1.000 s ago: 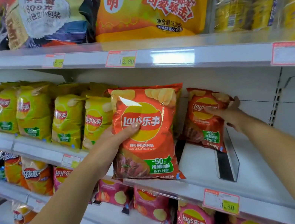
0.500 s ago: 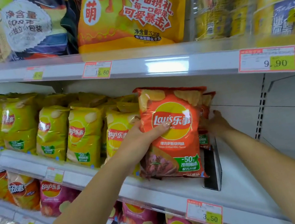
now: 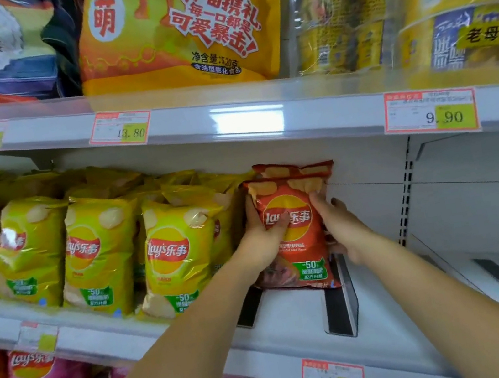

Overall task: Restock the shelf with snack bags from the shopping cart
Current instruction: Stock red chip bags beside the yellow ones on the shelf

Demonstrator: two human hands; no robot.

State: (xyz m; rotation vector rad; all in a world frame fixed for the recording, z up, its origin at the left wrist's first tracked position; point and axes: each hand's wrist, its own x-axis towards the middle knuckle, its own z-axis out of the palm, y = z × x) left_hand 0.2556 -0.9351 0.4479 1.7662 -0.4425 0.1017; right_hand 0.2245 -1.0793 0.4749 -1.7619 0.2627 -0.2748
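Your left hand (image 3: 263,239) and right hand (image 3: 346,232) both grip the red bag (image 3: 304,245), upright on the shelf (image 3: 297,326) at 3 o'clock of the green bags (image 3: 169,251), seemingly against another behind. Release abruptly and the puffy bag could tip forward off the edge

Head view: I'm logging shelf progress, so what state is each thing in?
front red bag: upright on the shelf, gripped at both side edges.
left hand: grips its left edge.
right hand: grips its right edge.
rear red bag: upright behind the front one.
yellow-green bags: upright in rows.
black divider: upright.
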